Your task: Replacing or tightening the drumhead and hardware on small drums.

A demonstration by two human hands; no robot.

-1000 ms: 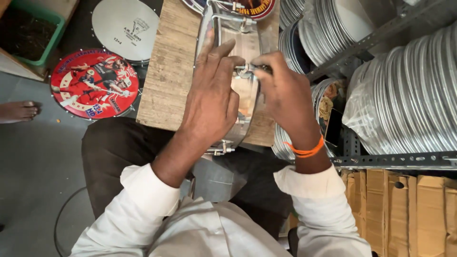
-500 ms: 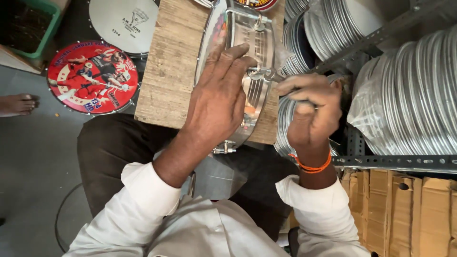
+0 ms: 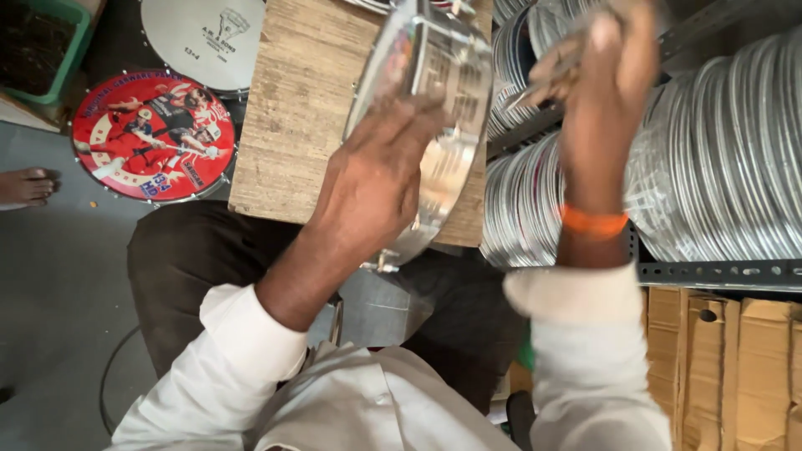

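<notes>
On the wooden board (image 3: 292, 125) across my lap, a round metal frame (image 3: 434, 134) with a clear face stands tilted on its edge, its lower rim hanging past the board's near side toward my knees. My left hand (image 3: 376, 184) lies flat against it, fingers (image 3: 422, 108) spread and pressed on the face and rim, so the frame stays propped where I can work along its edge instead of rolling off. The forearm comes in from the lower left, sleeve pushed back, wrist bent a little so the palm takes the frame's lean.

My right hand (image 3: 601, 75) is raised well above the board, off to the right of the frame and not touching it. It is blurred; the fingers look curled together, perhaps around something thin, but I cannot tell what, or whether they grip anything. An orange band (image 3: 593, 222) circles that wrist, and the forearm stands nearly upright.

Just beside that arm, a rack (image 3: 718, 271) holds rows of silver discs (image 3: 735, 159) on edge, within easy reach. On the floor to my left lie a red printed disc (image 3: 150, 138) and a white one (image 3: 205, 38), well apart from the frame.
</notes>
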